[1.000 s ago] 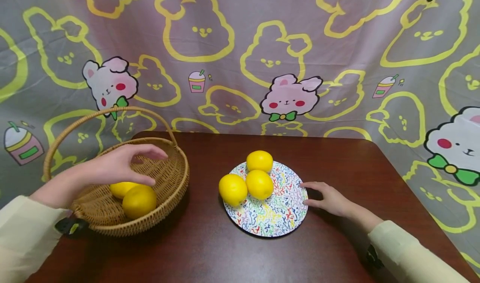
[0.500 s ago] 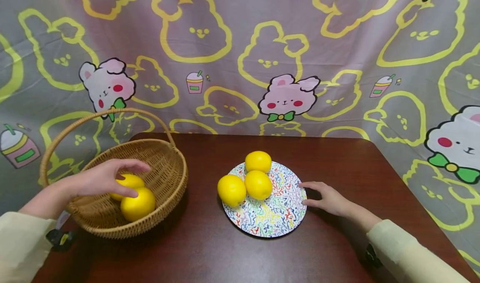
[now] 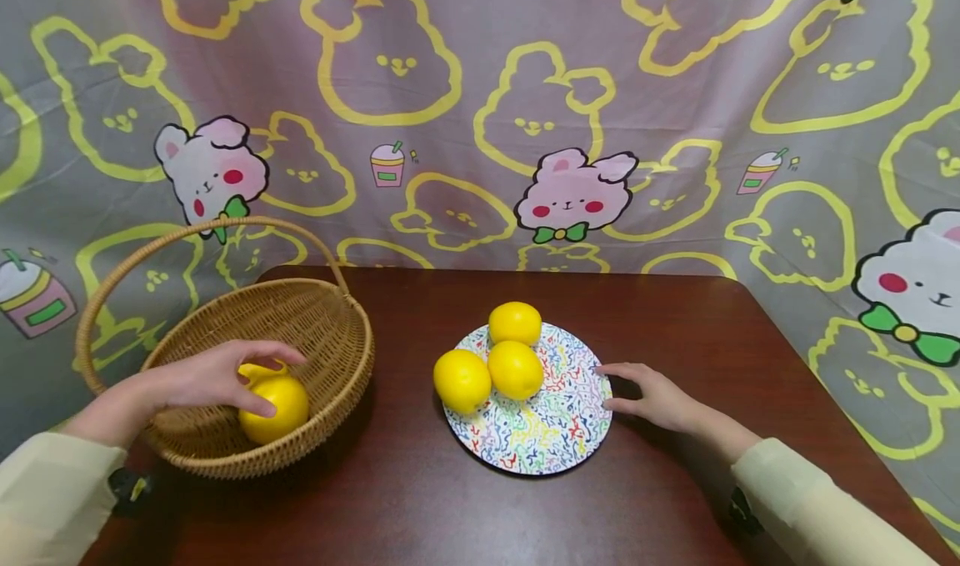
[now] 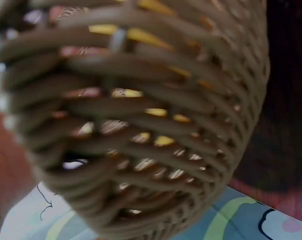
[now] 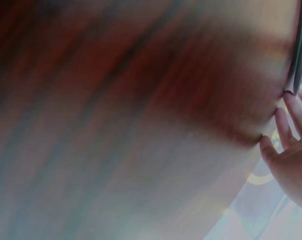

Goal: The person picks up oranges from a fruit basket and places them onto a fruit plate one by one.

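Observation:
My left hand (image 3: 206,376) reaches into the wicker basket (image 3: 258,466) at the left, its fingers and thumb curved round the rear of two lemons. That rear lemon (image 3: 262,373) is mostly hidden by the hand; the thumb overlaps the front lemon (image 3: 281,412). Woven basket wall (image 4: 141,110) fills the left wrist view, with yellow showing through its gaps. On a round patterned plate (image 3: 562,433) lie three lemons, at back (image 3: 514,324), middle (image 3: 516,371) and left (image 3: 462,381). The fingertips of my right hand (image 3: 660,399) rest at the plate's right edge, fingers loosely extended.
The basket's tall arched handle (image 3: 202,226) rises behind my left hand. Everything stands on a dark brown table (image 3: 420,499). A printed cartoon curtain (image 3: 450,66) hangs behind and beside it.
My left hand has moved down and left, from over the basket to round the rear lemon. The right hand and the plate hold still; the head view shifts slightly.

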`<state>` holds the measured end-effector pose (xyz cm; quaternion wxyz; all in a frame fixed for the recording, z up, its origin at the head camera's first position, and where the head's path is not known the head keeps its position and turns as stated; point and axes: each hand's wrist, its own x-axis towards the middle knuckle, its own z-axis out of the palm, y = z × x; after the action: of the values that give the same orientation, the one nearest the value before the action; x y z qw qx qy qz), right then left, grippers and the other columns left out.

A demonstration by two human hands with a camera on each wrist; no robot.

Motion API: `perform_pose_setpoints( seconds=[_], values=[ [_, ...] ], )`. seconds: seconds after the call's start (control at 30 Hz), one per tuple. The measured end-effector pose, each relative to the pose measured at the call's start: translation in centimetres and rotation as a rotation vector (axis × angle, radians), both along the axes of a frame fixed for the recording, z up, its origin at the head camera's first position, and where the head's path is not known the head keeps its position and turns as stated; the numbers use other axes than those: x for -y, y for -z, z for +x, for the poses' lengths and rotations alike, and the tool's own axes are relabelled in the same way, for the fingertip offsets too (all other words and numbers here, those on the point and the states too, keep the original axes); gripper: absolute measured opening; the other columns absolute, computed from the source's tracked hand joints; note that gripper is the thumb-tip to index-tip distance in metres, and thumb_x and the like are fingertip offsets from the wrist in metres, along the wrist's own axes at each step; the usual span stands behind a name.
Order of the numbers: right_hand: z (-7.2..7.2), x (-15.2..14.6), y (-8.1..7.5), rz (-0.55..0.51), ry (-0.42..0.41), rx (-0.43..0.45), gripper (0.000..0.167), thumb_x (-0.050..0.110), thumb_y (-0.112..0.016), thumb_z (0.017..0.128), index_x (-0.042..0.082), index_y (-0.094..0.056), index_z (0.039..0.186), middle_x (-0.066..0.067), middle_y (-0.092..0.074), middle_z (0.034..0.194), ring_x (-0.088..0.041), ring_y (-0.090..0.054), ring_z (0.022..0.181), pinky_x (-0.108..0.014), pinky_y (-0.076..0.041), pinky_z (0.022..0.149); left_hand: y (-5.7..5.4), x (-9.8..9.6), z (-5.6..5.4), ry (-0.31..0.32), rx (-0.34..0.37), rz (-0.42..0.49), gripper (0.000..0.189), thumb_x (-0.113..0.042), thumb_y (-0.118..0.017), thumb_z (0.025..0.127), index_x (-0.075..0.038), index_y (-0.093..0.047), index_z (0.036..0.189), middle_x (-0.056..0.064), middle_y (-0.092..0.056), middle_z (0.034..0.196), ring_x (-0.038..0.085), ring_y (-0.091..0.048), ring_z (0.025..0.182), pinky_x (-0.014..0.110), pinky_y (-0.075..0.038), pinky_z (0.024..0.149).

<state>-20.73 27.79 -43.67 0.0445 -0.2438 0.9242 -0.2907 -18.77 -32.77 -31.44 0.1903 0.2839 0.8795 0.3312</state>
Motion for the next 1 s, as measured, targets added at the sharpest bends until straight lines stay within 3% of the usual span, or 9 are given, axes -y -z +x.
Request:
perform_pose_setpoints(
  seconds=[0.2, 0.33, 0.53, 0.73, 1.0],
  values=[
    [0.1, 0.1, 0.0, -0.004, -0.002, 0.005, 0.056, 0.033, -0.074, 0.086, 0.007, -0.057, 0.133, -0.014, -0.058, 0.131, -0.036, -0.051, 0.122, -0.058, -0.038, 0.099, 1.3, 0.6, -0.2, 0.047, 0.042, 0.033, 0.053, -0.014, -0.078, 0.081, -0.002, -0.056, 0.128, 0.019, -0.056, 0.125, 0.021, -0.055, 0.103, 0.033, -0.048, 0.079],
    [0.1, 0.1, -0.1, -0.005, -0.003, 0.005, 0.056, 0.033, -0.074, 0.086, 0.007, -0.058, 0.133, -0.013, -0.058, 0.13, -0.036, -0.051, 0.122, -0.058, -0.038, 0.099, 2.1, 0.9, -0.3, 0.081, 0.033, 0.074, 0.051, -0.01, -0.078, 0.08, -0.004, -0.057, 0.126, 0.019, -0.057, 0.121, 0.011, -0.055, 0.093, 0.028, -0.048, 0.073],
    [0.0, 0.0, 0.0, -0.005, -0.002, -0.001, 0.057, 0.034, -0.074, 0.086, 0.007, -0.057, 0.134, -0.013, -0.058, 0.131, -0.035, -0.05, 0.122, -0.058, -0.037, 0.1, 2.7, 0.7, -0.5, 0.068, 0.048, 0.054, 0.054, -0.01, -0.079, 0.076, -0.007, -0.059, 0.126, 0.015, -0.056, 0.118, 0.014, -0.055, 0.088, 0.029, -0.048, 0.07],
    [0.0, 0.0, 0.1, -0.002, -0.002, 0.003, 0.057, 0.035, -0.074, 0.086, 0.007, -0.057, 0.134, -0.013, -0.057, 0.131, -0.035, -0.05, 0.122, -0.057, -0.037, 0.1, 3.4, 0.2, -0.5, 0.047, 0.065, -0.001, 0.063, -0.011, -0.081, 0.07, -0.003, -0.057, 0.127, 0.009, -0.057, 0.108, 0.017, -0.055, 0.083, 0.031, -0.047, 0.065],
    [0.0, 0.1, 0.0, 0.0, 0.006, 0.011, 0.058, 0.035, -0.074, 0.086, 0.007, -0.057, 0.134, -0.014, -0.057, 0.131, -0.035, -0.05, 0.122, -0.057, -0.038, 0.099, 3.7, -0.2, -0.5, 0.048, 0.071, -0.045, 0.064, -0.012, -0.082, 0.067, -0.004, -0.056, 0.125, 0.008, -0.057, 0.11, 0.019, -0.055, 0.082, 0.032, -0.048, 0.064]
  ],
)
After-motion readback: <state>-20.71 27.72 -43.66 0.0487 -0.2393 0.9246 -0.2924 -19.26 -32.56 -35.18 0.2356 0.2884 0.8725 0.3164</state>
